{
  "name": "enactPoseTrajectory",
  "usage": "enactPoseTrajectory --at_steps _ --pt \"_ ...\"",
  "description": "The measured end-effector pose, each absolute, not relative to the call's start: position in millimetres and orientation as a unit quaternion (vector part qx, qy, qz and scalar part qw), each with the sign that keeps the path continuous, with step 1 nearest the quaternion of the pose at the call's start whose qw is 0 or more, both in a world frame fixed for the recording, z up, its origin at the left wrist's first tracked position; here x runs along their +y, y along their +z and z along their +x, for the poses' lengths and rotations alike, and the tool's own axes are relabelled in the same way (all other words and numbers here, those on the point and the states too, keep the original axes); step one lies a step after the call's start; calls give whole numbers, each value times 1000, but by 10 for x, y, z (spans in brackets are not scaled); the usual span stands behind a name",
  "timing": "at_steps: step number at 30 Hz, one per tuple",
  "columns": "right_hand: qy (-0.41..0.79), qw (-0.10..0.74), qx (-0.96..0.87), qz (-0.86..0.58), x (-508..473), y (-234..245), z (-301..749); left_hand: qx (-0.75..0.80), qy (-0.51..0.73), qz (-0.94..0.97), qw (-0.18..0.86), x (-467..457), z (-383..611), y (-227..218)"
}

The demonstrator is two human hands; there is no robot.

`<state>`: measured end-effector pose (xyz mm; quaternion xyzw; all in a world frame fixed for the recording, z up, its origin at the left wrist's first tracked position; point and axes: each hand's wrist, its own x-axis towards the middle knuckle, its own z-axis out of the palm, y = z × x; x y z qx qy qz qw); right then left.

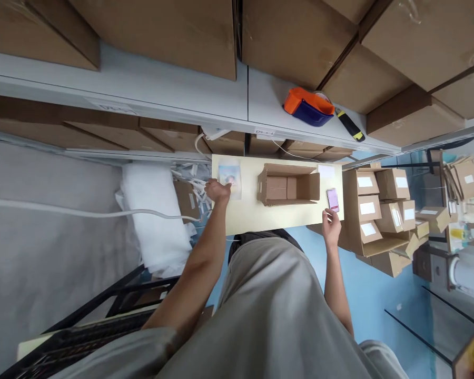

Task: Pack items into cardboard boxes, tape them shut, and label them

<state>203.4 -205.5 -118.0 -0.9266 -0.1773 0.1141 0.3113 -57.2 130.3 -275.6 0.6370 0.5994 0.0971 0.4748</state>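
On the pale yellow table, my left hand is at the left edge of a clear plastic packet with a blue-and-pink picture. Its fingers are curled and the thumb lies over the packet's edge. My right hand hovers at the table's front right edge, fingers loosely bent and apart, just below a phone with a lit pinkish screen. Between both hands stands an open cardboard box, upright, with only its bare bottom showing inside. A white paper slip lies behind the phone.
Above the table, a shelf carries cardboard boxes, an orange-and-blue tape dispenser and a black-and-yellow utility knife. White foam wrap stands left, with a white cable crossing it. Labelled small boxes fill a large carton at right.
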Motion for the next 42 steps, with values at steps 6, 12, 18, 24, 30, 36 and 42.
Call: enactPoseTrajectory --at_steps 6,12,18,24,30,36,42 --pt "122 326 -237 -907 -1768 -1113 2132 707 102 551 431 1299 -524 -2674" --pt "116 368 -381 -840 -1117 -877 2238 621 288 558 469 1214 -351 -2074" --pt "128 418 -486 -757 -664 -521 2226 482 354 660 455 908 -127 -1042" --pt "68 369 -575 -727 -728 -398 2409 365 203 810 412 647 336 -574" --pt "189 185 -670 -693 -742 -900 2683 318 86 871 365 578 688 -1001" --pt "249 89 -637 -724 -555 -1379 2705 330 5 876 353 547 825 -1485" --pt "252 75 -629 -732 -433 -1490 2734 384 15 855 349 568 875 -1588"
